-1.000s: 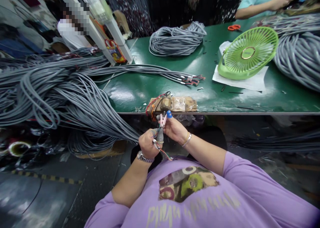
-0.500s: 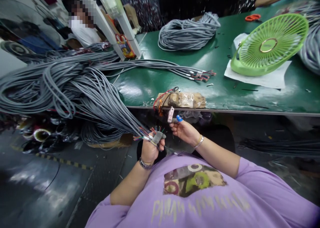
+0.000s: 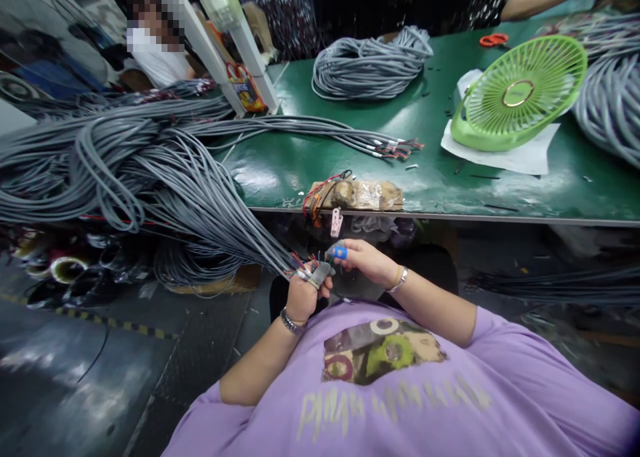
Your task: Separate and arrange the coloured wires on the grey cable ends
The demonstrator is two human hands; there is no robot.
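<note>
My left hand (image 3: 306,293) is closed around the stripped ends of a grey cable bundle (image 3: 165,183) that hangs off the green table (image 3: 350,157) to my left; thin coloured wires poke out above the fist, and grey tape wraps a finger. My right hand (image 3: 364,260), with a blue-taped fingertip, pinches at those wire ends beside the left hand. A pink clip (image 3: 336,222) dangles on wires from a taped wooden block (image 3: 357,195) at the table's edge, just above both hands.
On the table lie a coiled grey cable pile (image 3: 370,67), a cable bunch with bared ends (image 3: 395,147), a green fan (image 3: 517,97) on paper, orange scissors (image 3: 493,40) and more cable (image 3: 607,103) at right. Other people are at the far side and far left.
My right hand let go of the pink clip, which now hangs free, and came down to the wire ends in my left hand. The view shifted slightly.
</note>
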